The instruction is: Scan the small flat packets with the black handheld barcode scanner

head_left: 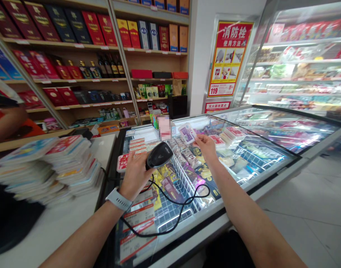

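The left hand gripped a corded barcode scanner (fingers curled beneath, partly hidden); the right hand pinched a small packet above the chest freezer.

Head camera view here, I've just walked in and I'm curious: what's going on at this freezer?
A person's left hand grips a black corded barcode scanner over a glass-topped shop freezer, while their right hand holds up a small pink-and-white packet. The scanner's thin black cable trails across the glass.
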Demonstrator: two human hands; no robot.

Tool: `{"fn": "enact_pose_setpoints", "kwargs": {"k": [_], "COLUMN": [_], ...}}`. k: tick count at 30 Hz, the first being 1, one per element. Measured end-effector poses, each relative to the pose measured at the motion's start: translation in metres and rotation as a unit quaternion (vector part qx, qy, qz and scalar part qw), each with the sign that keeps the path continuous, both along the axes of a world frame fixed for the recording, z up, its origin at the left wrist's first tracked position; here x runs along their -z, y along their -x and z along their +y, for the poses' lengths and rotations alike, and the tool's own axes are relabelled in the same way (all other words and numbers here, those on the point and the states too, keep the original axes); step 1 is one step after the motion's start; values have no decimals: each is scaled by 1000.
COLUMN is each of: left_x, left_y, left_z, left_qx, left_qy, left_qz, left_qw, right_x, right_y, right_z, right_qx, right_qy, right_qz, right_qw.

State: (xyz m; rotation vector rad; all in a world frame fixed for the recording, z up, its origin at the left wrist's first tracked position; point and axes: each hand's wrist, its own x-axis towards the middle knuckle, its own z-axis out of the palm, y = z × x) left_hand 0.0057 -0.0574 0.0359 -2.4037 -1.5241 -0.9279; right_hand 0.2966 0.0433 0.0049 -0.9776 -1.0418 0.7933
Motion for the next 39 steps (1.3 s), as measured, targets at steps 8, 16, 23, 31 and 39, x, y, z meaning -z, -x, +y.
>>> {"fn": "enact_pose_setpoints", "kwargs": {"k": [8, 16, 23, 31, 39], "left_x": [1, 2, 3, 1, 1], "left_y": [0, 2, 2, 1, 0], "left_z": [1, 2, 1, 0, 0], "left_qx": [-2, 4, 9, 11, 6], "left_qy": [-1, -5, -11, -9, -4], "left_qz": [2, 4, 6, 10, 0], "left_qw": [1000, 1000, 1000, 1000, 1000], "right_x": [0, 0, -1, -2, -2], "right_y": [1, 0, 1, 2, 2], "right_z": [0, 0, -1, -2, -3], "right_qx": [4, 9, 7, -1, -4], "right_qy": [-3, -3, -7, -3, 2], "right_qz": [9, -5, -5, 1, -4], "right_qw": [1000, 1000, 1000, 1000, 1000]}}
